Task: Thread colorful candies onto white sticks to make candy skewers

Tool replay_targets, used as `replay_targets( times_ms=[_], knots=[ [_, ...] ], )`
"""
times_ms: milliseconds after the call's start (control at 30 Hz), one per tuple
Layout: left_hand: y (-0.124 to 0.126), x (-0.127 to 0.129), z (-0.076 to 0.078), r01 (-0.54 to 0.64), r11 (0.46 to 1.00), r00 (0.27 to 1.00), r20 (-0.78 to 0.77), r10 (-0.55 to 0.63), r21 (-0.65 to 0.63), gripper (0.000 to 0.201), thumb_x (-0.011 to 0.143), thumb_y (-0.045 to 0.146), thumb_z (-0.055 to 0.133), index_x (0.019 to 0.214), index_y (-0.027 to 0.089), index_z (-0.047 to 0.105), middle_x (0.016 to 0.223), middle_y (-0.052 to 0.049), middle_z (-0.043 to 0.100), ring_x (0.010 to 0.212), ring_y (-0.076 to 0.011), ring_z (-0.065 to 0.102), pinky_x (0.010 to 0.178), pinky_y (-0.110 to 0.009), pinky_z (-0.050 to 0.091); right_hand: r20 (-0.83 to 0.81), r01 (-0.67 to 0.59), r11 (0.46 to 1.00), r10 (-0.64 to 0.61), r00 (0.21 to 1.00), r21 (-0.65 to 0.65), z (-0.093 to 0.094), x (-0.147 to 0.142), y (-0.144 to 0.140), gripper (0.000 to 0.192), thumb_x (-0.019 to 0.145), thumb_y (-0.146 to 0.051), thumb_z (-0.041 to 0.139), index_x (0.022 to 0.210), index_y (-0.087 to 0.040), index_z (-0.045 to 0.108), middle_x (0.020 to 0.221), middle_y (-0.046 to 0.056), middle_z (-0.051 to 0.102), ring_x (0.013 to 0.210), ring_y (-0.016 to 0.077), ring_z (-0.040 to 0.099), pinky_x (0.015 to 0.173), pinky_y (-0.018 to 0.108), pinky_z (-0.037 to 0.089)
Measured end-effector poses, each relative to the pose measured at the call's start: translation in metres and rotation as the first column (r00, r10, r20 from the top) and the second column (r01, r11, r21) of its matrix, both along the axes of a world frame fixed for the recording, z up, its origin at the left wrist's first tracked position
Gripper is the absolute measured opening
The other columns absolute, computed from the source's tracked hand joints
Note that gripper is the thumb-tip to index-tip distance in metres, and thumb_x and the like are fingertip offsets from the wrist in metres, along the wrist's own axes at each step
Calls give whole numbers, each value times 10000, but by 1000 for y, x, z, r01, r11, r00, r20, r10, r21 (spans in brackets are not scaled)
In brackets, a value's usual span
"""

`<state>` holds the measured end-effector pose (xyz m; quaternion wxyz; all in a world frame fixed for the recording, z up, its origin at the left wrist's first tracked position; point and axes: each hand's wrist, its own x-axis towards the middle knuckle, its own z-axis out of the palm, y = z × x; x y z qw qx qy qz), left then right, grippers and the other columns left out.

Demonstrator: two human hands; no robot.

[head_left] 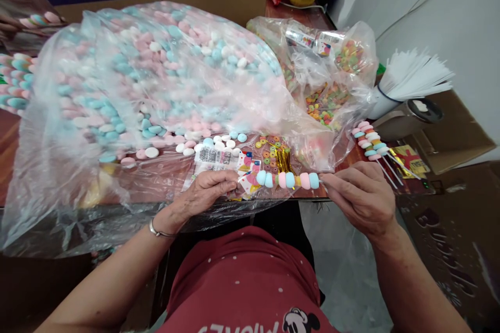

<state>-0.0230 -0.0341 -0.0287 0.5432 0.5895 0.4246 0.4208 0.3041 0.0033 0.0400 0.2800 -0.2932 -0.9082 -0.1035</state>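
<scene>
- Candy skewer [287, 180] lies level between both hands, strung with blue, pink and white marshmallow-like discs and a few small coloured rings.
- Left hand [209, 190] pinches one end of the skewer, fingers closed on the stick just beside the first blue disc; a thin bracelet [158, 231] sits on that wrist.
- Right hand [363, 197] pinches the other end, thumb and forefinger clamped on the stick right after the last blue disc.
- Just beyond the grip, a large clear bag [128, 88] of pink, blue and white candies spreads over the table, some loose ones spilling near its mouth.
- Loose cereal-ring candies [269, 153] and gold twist ties [285, 158] lie directly behind the skewer.
- Beyond the right hand rest finished skewers [371, 143], and farther off a cup of white sticks [410, 75].
- A smaller bag of coloured rings [332, 88] sits behind those.
</scene>
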Motion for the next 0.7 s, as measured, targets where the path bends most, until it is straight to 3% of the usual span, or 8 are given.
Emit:
replay_targets(
  times_ms=[100,233,433,700],
  knots=[
    [1,-3,-2,55,998,998,-6,-55,-6,298,870,415,621,829,143,738,770,-60,694,694,-146,621,645,-228,501,36,-15,1000,15,999,3,3,-1,-1,195,866,-155,629,1046,-226,648,752,4,680,684,159,501,650,340,362],
    [6,-4,2,130,991,981,-149,-123,42,293,897,389,575,850,144,729,781,-65,694,709,-155,616,664,-237,495,69,-71,997,69,995,27,10,-2,-1,224,873,-168,635,1084,-244,625,757,-7,678,689,151,496,658,335,342],
    [15,-3,18,213,968,940,-297,-165,134,239,920,307,527,832,160,694,729,-30,674,651,-126,585,617,-201,453,52,-125,986,131,990,-108,5,-6,4,147,891,-170,594,1025,-218,631,716,-4,639,688,151,483,649,317,349],
    [19,-1,24,221,969,931,-320,-177,107,201,905,269,540,802,166,679,641,-1,602,556,-95,494,518,-173,380,25,-23,999,24,999,-32,-10,-10,3,112,881,-142,592,978,-166,645,716,24,643,673,156,513,618,313,345]
  ],
)
